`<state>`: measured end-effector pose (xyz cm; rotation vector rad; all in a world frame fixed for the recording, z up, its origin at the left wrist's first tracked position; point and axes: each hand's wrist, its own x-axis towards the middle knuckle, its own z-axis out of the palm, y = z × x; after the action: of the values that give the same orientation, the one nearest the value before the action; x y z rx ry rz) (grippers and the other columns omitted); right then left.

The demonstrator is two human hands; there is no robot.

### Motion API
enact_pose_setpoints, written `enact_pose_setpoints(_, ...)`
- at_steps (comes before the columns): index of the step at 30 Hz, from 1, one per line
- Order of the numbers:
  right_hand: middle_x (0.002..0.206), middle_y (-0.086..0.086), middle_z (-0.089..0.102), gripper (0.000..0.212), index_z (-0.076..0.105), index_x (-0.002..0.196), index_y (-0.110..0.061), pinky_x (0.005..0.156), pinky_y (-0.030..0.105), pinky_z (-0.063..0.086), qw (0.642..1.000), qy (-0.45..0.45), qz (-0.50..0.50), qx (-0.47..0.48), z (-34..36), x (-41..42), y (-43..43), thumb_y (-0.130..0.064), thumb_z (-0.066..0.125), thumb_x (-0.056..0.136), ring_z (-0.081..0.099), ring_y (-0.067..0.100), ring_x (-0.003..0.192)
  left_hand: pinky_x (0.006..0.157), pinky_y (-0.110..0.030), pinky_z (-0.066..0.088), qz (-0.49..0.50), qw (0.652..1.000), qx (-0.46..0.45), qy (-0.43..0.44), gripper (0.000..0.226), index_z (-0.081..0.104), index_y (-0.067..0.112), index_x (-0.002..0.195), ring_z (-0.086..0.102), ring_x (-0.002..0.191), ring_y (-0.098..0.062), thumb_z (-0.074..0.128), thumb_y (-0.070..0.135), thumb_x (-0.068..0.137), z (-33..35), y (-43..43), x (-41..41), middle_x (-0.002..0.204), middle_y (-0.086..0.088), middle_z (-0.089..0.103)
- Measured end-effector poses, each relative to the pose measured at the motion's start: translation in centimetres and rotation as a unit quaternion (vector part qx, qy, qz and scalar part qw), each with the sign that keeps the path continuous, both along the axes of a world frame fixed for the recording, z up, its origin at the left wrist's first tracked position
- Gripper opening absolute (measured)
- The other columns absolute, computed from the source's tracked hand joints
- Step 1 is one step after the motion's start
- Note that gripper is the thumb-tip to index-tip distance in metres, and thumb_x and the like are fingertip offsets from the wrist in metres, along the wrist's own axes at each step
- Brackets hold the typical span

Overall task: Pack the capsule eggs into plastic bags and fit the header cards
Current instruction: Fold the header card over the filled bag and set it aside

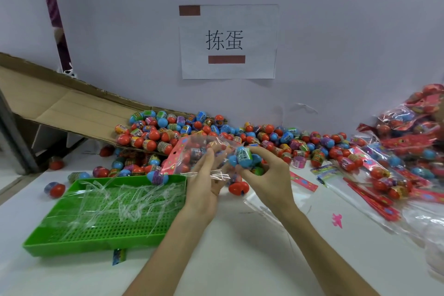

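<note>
Holding a clear, part-filled plastic bag (192,151) above the white counter (240,247), the left hand (204,185) curls its fingers round the bag's open mouth. Just right of that mouth, the right hand (269,175) pinches a cluster of blue capsule eggs (243,157), the topmost roughly upright. They likely go leftward into the bag.

green perforated tray (84,246): front-left on table (240,259) | tilted cardboard box (60,101): back-left | paper sign (228,41): on wall (336,31)
</note>
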<state>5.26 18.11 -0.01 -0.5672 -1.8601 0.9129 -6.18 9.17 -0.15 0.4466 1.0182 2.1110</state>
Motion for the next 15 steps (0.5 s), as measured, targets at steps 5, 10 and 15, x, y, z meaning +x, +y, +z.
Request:
enact_pose_setpoints(5,0.102,-0.01,0.074,0.035,0.074,0.114,-0.018,0.081,0.025,0.061,0.998,0.04,0.03,-0.028,0.1,-0.29,-0.56,-0.019,0.086,0.081,0.07,0.011,0.098,0.093,-0.042,0.061,-0.039,0.998,-0.023,0.042,0.049,0.067,0.016,0.133,0.071,0.117,-0.029,0.067,0.035,0.088,-0.22,0.1,0.75,0.122,-0.012,0.075)
enact_pose_setpoints(10,0.103,-0.01,0.073,0.03,0.072,0.11,-0.021,0.077,0.017,0.057,0.994,0.056,0.04,-0.081,-0.12,-0.57,-0.22,-0.013,0.083,0.083,0.067,0.001,0.1,0.088,-0.034,0.063,-0.054,0.998,-0.016,0.033,0.044,0.063,0.014,0.137,0.072,0.114,-0.025,0.066,0.023,0.095,-0.13,0.1,0.5,0.123,-0.012,0.075)
enact_pose_setpoints(15,0.103,-0.015,0.075,0.031,0.071,0.114,-0.028,0.079,0.021,0.058,0.984,0.033,0.131,-0.114,0.34,-0.3,0.16,-0.009,0.076,0.09,0.07,0.006,0.102,0.088,-0.033,0.063,-0.054,0.998,-0.029,0.032,0.034,0.065,0.013,0.132,0.076,0.103,-0.024,0.066,0.013,0.098,0.03,-0.03,0.42,0.114,-0.014,0.078)
